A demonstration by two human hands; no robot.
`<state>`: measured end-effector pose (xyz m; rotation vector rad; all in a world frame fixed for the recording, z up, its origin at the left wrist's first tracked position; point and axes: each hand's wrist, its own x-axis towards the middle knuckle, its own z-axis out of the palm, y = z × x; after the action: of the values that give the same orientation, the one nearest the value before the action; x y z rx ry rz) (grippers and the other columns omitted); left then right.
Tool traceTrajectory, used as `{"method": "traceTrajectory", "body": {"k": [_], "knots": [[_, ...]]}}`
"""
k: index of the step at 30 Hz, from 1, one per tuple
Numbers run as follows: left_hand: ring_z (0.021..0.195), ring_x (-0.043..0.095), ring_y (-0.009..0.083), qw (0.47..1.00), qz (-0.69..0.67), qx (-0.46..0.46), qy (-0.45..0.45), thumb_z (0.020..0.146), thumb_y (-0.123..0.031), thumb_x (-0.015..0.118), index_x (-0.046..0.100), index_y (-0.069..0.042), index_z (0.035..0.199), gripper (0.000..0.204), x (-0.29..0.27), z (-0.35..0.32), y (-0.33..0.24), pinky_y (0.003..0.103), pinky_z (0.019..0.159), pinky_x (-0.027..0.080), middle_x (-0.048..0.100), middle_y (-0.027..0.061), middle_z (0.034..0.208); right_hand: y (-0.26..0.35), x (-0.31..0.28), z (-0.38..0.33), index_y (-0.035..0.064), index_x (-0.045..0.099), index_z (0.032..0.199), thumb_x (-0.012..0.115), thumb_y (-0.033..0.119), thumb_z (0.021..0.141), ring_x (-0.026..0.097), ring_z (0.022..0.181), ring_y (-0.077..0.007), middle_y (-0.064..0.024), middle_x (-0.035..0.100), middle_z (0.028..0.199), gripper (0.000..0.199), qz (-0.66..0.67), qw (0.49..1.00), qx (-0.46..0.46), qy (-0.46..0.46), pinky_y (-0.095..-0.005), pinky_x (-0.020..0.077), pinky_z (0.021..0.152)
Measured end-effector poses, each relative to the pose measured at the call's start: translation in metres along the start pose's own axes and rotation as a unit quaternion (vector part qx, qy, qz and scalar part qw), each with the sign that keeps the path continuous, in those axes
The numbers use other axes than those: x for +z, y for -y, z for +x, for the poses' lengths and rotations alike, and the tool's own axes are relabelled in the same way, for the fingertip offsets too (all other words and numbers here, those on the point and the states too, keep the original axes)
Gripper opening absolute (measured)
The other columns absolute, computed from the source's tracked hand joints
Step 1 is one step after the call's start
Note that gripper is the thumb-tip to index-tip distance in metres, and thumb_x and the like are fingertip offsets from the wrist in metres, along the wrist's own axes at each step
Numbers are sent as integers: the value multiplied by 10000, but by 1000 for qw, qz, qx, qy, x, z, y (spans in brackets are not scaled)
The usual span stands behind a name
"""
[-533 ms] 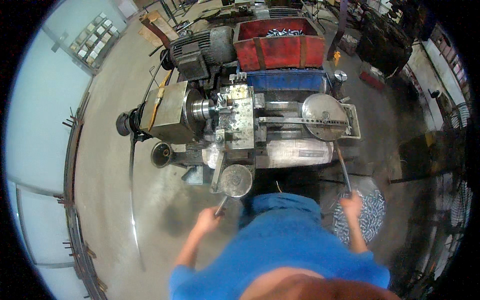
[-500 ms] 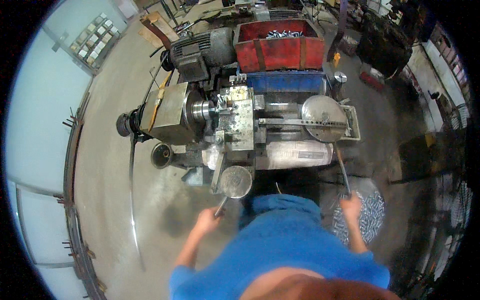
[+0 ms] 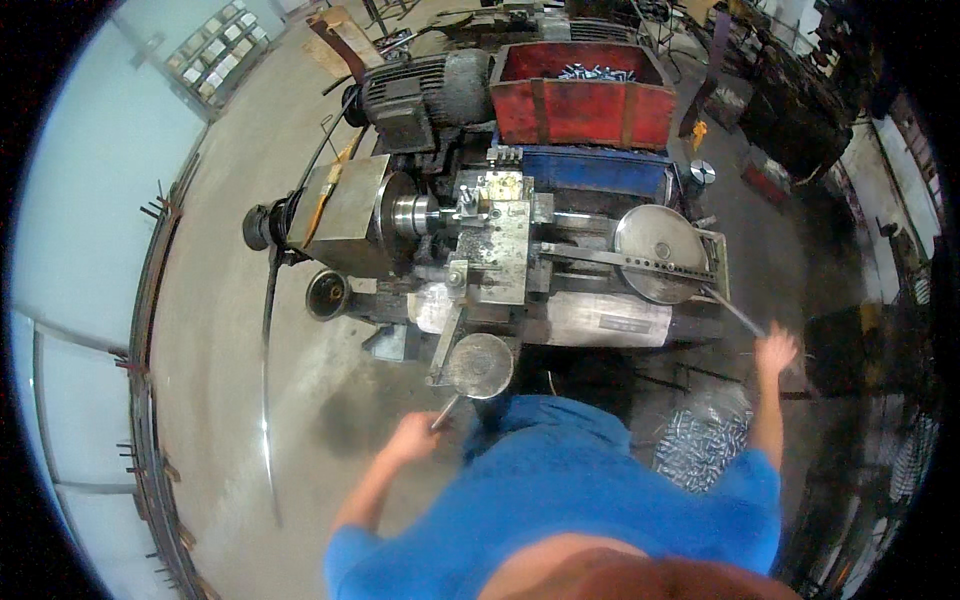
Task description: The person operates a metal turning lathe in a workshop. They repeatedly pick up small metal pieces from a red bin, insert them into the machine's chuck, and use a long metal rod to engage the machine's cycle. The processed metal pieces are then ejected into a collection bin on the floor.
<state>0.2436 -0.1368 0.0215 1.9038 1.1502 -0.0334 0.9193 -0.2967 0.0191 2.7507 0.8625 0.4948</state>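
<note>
The left lever [image 3: 447,413] and the right lever [image 3: 737,310], two in all, stick out from a machine [image 3: 497,250] standing on the floor [image 3: 225,400]. One is at the machine's near edge, left of the middle; the other is at its right end. Each slants out from one of two round discs: the small disc [image 3: 481,366] at the near edge and the large disc [image 3: 659,254] by the right end. One perforated bar [image 3: 590,257] runs from the machine's middle across the large disc.

The person's two hands are both at levers. The left hand [image 3: 415,437] is wrapped around the outer end of the left lever, its forearm slanting up and inward from the blue sleeve. The right hand [image 3: 776,352] is farther forward and out to the side, its forearm nearly upright. It meets the outer end of the right lever, but blur hides its fingers, so one cannot tell whether it grips or is loose.

One chuck [image 3: 410,215] faces the middle from the left end. One motor [image 3: 430,90] and two bins, a red bin [image 3: 590,112] and a blue bin [image 3: 590,172], are along the far edge. The red bin holds small metal pieces [image 3: 597,73], and one pile of similar pieces [image 3: 700,452] lies on the floor before the machine's near right corner; both lots are too many to count.
</note>
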Motion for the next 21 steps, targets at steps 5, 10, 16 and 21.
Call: {"method": "traceTrajectory", "body": {"k": [5, 10, 16, 21], "knots": [[806, 593, 160, 976, -169, -42, 130, 845, -208, 587, 577, 3, 1085, 320, -36, 6, -13, 309, 745, 465, 654, 87, 881, 50, 16, 39, 60, 336, 1332, 653, 220, 643, 385, 1213, -293, -114, 438, 1290, 775, 24, 997, 30, -62, -438, 304, 986], [789, 604, 173, 975, -88, -87, -185, 827, -263, 587, 609, 28, 1004, 342, -70, 52, 84, 308, 745, 465, 653, 103, 866, 103, -5, -54, 62, 367, 1320, 637, 163, 574, 319, 1270, -321, -158, 373, 1354, 800, 297, 948, -65, -94, -429, 246, 1045], [810, 612, 351, 901, 364, -134, -194, 816, -472, 526, 520, -65, 1138, 519, -113, 127, 183, 446, 710, 479, 638, 149, 806, 109, -21, -132, 4, 617, 1025, 572, 152, 603, 558, 991, -335, -196, 578, 1107, 450, 474, 877, -34, 66, -345, 430, 875], [754, 628, 335, 895, 289, -232, -247, 832, -519, 469, 604, -41, 860, 497, -66, 156, 171, 459, 646, 489, 640, 173, 835, 111, -33, -150, 8, 654, 946, 583, 182, 599, 632, 814, -298, -176, 654, 854, 395, 492, 859, -33, 139, -329, 481, 766]]}}
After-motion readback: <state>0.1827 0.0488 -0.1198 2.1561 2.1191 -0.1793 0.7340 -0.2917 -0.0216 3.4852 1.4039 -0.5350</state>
